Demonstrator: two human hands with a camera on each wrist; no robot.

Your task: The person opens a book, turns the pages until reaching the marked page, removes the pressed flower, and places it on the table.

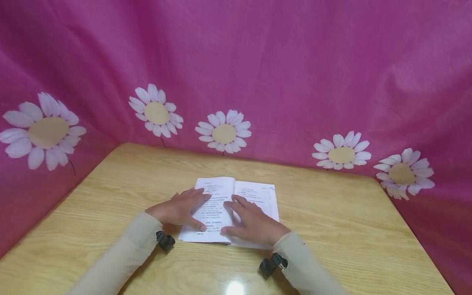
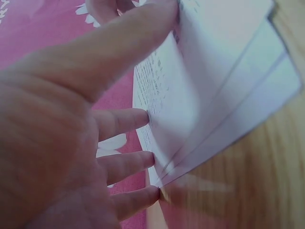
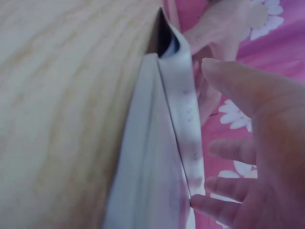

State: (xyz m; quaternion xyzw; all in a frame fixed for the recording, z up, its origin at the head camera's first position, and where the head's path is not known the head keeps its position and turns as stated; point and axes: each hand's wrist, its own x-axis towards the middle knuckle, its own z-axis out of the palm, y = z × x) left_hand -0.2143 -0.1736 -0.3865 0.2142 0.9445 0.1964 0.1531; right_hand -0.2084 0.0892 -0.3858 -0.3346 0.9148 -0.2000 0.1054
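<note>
Your left hand (image 1: 180, 210) and right hand (image 1: 255, 223) rest, fingers spread, on the opened booklet (image 1: 214, 214) on the worktop (image 1: 339, 213); it should be light, floppy, easily creased, so grip near the spine (image 1: 234, 187).

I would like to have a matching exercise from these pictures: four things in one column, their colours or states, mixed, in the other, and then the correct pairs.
Column one
1. Booklet
2. Table
3. Curtain
4. Sleeves

Column two
A. Beige
B. Pink-purple, with white flowers
C. Lies open, under the left hand and the right hand
D. Light brown, with wood grain

Pairs: 1-C, 2-D, 3-B, 4-A
</note>
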